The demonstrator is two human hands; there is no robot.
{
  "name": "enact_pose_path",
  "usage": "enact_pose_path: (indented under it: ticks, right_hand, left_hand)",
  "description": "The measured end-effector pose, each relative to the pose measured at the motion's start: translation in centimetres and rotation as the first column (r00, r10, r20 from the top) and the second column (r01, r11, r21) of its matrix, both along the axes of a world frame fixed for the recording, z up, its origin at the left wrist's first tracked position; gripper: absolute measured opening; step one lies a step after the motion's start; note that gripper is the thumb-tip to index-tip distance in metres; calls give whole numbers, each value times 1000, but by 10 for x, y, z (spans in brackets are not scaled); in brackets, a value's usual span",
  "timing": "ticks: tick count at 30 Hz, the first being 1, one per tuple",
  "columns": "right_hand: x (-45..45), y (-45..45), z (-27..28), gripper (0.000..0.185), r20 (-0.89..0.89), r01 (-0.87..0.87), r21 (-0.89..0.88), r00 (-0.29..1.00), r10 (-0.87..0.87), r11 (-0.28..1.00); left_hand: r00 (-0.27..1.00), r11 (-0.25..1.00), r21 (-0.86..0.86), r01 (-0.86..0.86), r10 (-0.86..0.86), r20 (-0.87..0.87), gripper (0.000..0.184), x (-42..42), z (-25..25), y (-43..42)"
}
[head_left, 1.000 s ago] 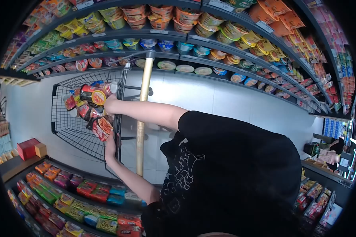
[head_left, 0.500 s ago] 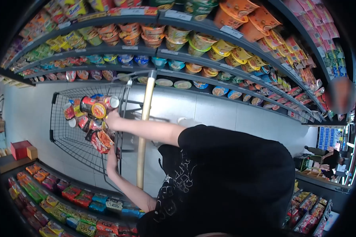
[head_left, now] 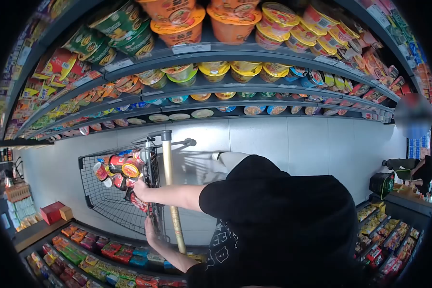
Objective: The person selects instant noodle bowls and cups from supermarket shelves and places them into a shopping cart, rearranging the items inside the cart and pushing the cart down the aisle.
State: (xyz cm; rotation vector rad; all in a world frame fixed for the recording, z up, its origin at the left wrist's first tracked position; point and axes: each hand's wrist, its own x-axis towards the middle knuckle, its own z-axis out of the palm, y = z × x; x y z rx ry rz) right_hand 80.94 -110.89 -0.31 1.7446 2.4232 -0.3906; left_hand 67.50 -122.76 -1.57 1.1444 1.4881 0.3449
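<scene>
My right hand [head_left: 140, 189] reaches into the wire shopping cart [head_left: 105, 204], its fingers curled against the pile of instant noodle cups. A noodle cup with a round yellow-and-red lid [head_left: 130, 169] lies just beyond it, beside a dark red cup [head_left: 115, 163]. Between my hands, a red noodle bowl [head_left: 138, 201] sits tilted near the cart's handle end. My left hand [head_left: 150, 231] is lower in view, at the cart's side near that bowl; its fingers are partly hidden by the cart frame. The pale cart handle [head_left: 174, 211] crosses under my right forearm.
Shelves of noodle bowls [head_left: 233, 24] run along my right side. A low shelf of colourful packs [head_left: 113, 249] lies along my left. A red box [head_left: 52, 212] stands at that shelf's far end. Behind me at the far right is another person [head_left: 420, 175].
The cart and my hands appear further right and lower in view. The red bowl by my left hand has tilted and sits closer to my right hand. The nearby shelf looks larger.
</scene>
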Motion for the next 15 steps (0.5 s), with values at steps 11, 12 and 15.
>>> enact_pose_path:
  ticks: [11, 12, 15]
  right_hand:
    - [115, -104, 14, 25, 72, 64, 39, 995, -67, 997]
    - [127, -117, 21, 24, 101, 27, 40, 994, -31, 999]
    - [159, -140, 21, 23, 67, 66, 110, 995, -74, 992]
  left_hand:
    - [993, 973, 230, -18, -10, 119, 25, 119, 27, -94]
    - [981, 936, 335, -108, 46, 188, 28, 120, -1, -97]
    - [995, 942, 335, -27, -8, 101, 35, 131, -25, -112]
